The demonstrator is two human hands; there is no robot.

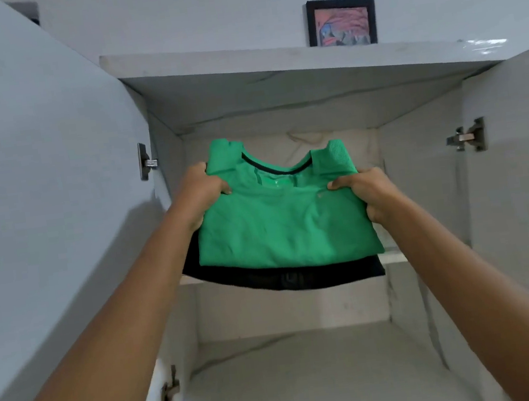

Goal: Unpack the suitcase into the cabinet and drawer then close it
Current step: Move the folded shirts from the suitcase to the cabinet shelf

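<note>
Both cabinet doors [39,194] are swung wide, the opening left clear; the upper shelf [393,256] mouth is filled by the folded green shirt [286,224], while the lower compartment [298,379] seems unobstructed

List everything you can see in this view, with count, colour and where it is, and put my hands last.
green shirt: one, green, folded, held at the upper shelf
dark garment: one, black, under the shirt
cabinet: one, white marbled, open, straight ahead
cabinet doors: two, pale grey, swung open at both sides
hinges: three visible, metal, on the doors
framed picture: one, black frame, on the cabinet's top
left hand: gripping the stack's left edge
right hand: gripping its right edge
</note>
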